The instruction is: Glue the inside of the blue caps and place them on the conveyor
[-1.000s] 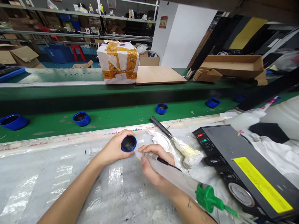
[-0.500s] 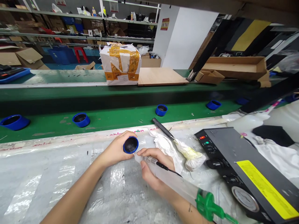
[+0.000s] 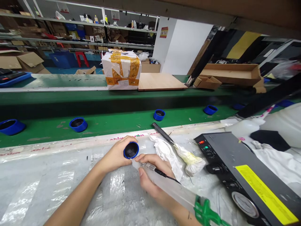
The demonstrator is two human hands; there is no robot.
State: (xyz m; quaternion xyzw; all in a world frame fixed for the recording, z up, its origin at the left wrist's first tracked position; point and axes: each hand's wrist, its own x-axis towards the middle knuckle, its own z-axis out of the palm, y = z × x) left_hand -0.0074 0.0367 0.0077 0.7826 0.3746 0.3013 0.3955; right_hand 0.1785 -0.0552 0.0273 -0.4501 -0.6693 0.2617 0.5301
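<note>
My left hand (image 3: pixel 119 153) is closed around a blue ring-shaped cup (image 3: pixel 131 150) with a dark inside, tilted so its opening faces me. My right hand (image 3: pixel 154 172) grips a translucent dispensing syringe (image 3: pixel 169 187), its green cap and hose trailing toward the lower right. The syringe's tip meets or nearly meets the lower rim of the cup; exact contact is hard to make out. A black cable connector lies along the barrel beside my right thumb and fingers. Both hands are just above the plastic-covered bench (image 3: pixel 58 185).
Similar blue cups (image 3: pixel 78 124) stand spaced along the green conveyor (image 3: pixel 117 124). A black-handled tool (image 3: pixel 162 132) wrapped in stained cloth lies beside a white cloth (image 3: pixel 166 153). At right sits a dark dispenser controller (image 3: pixel 235 157) with a gauge. A taped box (image 3: pixel 122 69) stands beyond.
The whole view has shifted slightly, so the background sits lower in the picture. Both hands keep their hold, with the syringe tip still at the cup's lower rim.
</note>
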